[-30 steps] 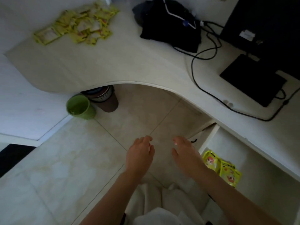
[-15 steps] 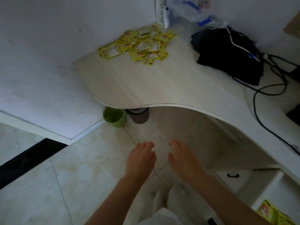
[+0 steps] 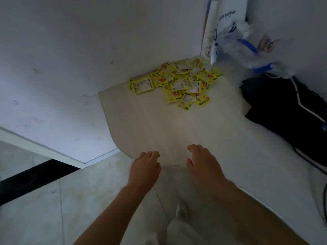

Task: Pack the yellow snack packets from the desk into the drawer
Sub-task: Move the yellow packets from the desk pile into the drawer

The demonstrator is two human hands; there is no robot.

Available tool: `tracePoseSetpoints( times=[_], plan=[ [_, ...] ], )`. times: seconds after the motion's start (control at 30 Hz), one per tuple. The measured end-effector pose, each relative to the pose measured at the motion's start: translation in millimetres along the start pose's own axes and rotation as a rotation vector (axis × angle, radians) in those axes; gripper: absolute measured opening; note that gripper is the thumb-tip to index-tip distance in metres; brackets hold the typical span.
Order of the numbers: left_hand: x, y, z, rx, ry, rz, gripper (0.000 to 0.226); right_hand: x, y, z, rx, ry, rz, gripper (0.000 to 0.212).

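Observation:
A heap of several yellow snack packets (image 3: pixel 178 84) lies at the far corner of the pale desk (image 3: pixel 177 131), against the wall. My left hand (image 3: pixel 144 167) and my right hand (image 3: pixel 202 164) hover side by side over the desk's near curved edge, palms down, fingers loosely curled, both empty. The packets lie well beyond both hands. The drawer is out of view.
A black bag (image 3: pixel 290 110) with a white cord lies on the desk at the right. A clear plastic bag with blue handles (image 3: pixel 251 48) and a white paper bag (image 3: pixel 224 20) stand in the corner behind the packets. Tiled floor (image 3: pixel 53 209) lies below left.
The view has swung left and up, from the open drawer to the desk corner. Both empty hands have risen from above the floor to the desk's edge, nearer the packets.

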State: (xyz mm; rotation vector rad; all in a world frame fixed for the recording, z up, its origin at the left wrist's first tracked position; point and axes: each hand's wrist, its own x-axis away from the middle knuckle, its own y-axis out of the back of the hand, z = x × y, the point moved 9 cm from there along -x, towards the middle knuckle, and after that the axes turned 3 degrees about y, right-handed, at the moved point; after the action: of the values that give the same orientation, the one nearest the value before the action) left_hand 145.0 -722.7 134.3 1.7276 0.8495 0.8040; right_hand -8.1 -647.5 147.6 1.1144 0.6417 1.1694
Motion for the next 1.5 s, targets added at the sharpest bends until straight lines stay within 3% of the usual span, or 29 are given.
tracePoseSetpoints(
  times=[0.13, 0.4, 0.83, 1.03, 1.27, 1.5],
  plan=[
    [-50.2, 6.5, -0.8, 0.028, 0.042, 0.015, 0.031, -59.0, 23.6, -3.8, 0.043, 0.091, 0.0, 0.04],
    [-148.8, 22.2, 24.0, 0.01, 0.041, 0.006, 0.03, -159.2, 48.6, -14.8, 0.094, 0.102, -0.006, 0.038],
    [-318.8, 41.0, 88.4, -0.108, -0.041, 0.172, 0.033, -309.2, 41.9, -12.9, 0.275, 0.096, 0.066, 0.02],
    [-370.2, 31.1, 117.1, -0.132, 0.01, 0.211, 0.029, -357.7, 27.9, -31.6, 0.302, 0.062, 0.165, 0.03],
    [-419.6, 21.8, 127.2, -0.056, 0.053, 0.174, 0.054, -414.0, 8.8, -63.7, 0.329, 0.03, 0.246, 0.054],
    [-452.1, 8.8, 140.1, -0.048, 0.108, 0.211, 0.063, -452.1, -9.9, -74.1, 0.363, 0.04, 0.358, 0.079]
  ],
)
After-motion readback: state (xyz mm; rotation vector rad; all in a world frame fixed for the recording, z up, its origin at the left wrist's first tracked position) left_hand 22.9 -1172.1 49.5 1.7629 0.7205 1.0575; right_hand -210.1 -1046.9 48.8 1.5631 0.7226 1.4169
